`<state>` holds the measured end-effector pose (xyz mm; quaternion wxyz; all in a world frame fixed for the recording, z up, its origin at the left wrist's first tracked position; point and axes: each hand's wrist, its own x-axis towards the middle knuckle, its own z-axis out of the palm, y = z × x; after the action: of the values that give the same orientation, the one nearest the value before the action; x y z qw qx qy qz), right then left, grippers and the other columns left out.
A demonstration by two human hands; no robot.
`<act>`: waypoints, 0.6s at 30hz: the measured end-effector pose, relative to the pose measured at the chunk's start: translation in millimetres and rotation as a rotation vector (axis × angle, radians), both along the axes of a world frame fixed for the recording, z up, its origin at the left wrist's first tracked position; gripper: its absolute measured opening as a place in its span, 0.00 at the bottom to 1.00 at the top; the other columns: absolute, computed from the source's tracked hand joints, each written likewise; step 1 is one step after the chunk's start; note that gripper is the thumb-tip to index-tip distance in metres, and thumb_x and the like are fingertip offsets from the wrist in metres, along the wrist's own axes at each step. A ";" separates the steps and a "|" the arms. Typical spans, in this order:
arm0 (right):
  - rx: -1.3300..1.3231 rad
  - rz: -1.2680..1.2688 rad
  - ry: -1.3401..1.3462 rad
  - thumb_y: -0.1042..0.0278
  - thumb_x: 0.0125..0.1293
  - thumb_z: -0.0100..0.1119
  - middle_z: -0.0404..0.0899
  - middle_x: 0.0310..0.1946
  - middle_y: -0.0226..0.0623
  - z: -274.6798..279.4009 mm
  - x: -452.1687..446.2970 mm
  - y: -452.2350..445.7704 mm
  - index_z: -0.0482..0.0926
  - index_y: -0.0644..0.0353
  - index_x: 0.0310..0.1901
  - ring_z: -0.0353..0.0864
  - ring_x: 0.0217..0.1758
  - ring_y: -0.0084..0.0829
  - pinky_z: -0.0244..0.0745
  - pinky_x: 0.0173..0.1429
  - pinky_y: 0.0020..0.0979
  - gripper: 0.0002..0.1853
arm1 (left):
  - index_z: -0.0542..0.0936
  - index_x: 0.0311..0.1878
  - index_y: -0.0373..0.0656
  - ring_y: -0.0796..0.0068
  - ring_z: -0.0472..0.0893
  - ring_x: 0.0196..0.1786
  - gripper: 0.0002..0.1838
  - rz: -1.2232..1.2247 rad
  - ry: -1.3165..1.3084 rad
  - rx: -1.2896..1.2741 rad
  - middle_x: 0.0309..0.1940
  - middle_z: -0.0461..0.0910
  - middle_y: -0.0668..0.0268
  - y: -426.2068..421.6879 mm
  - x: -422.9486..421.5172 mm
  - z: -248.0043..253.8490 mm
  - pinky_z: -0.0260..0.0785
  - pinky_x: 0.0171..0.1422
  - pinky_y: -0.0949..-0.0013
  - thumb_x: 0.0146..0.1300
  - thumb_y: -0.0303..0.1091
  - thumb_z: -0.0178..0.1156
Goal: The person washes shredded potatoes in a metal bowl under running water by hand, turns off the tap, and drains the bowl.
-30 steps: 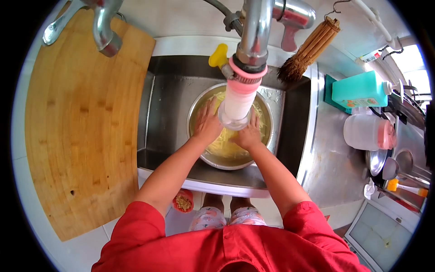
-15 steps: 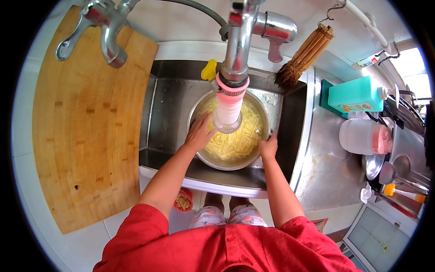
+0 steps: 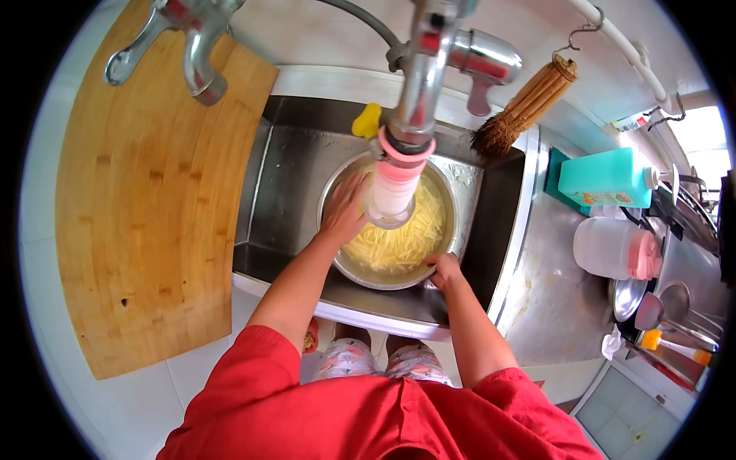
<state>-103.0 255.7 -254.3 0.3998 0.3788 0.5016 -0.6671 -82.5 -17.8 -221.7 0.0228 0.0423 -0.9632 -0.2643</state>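
A round metal basin [image 3: 454, 230] sits in the steel sink, holding pale yellow shreds [image 3: 399, 247], which look like cut potato, in water. My left hand [image 3: 345, 211] reaches over the basin's left side with its fingers stretched out, at or in the water beside the shreds. At the lower right, my right hand [image 3: 444, 271] is closed on the basin's rim. Directly above the basin hangs the faucet's pink and white nozzle [image 3: 395, 188], which hides part of the shreds. Whether water flows from it, I cannot tell.
A wooden board [image 3: 153, 230] lies left of the sink [image 3: 257, 257]. A second tap [image 3: 201, 65] juts over the board. A brush [image 3: 529, 103] hangs at the back right. A green bottle [image 3: 606, 178] and a plastic jug [image 3: 609, 247] stand on the right counter.
My right hand has moved down and left along the basin's rim. My left hand has shifted slightly up and right, its fingers spread over the basin's left side. The camera view has tilted slightly.
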 end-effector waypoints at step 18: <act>0.318 0.002 0.174 0.92 0.43 0.55 0.75 0.40 0.55 15.7 -9.2 -15.2 0.70 0.83 0.45 0.78 0.39 0.47 0.76 0.40 0.42 0.22 | 0.50 0.74 0.47 0.59 0.49 0.76 0.42 -0.166 -0.188 0.014 0.73 0.51 0.55 -14.4 -9.5 -4.3 0.38 0.78 0.54 0.62 0.49 0.57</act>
<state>-112.1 240.6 -238.7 0.2906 0.3776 0.6339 -0.6092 -92.0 -32.2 -226.1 -0.0898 -0.0129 -0.9594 -0.2671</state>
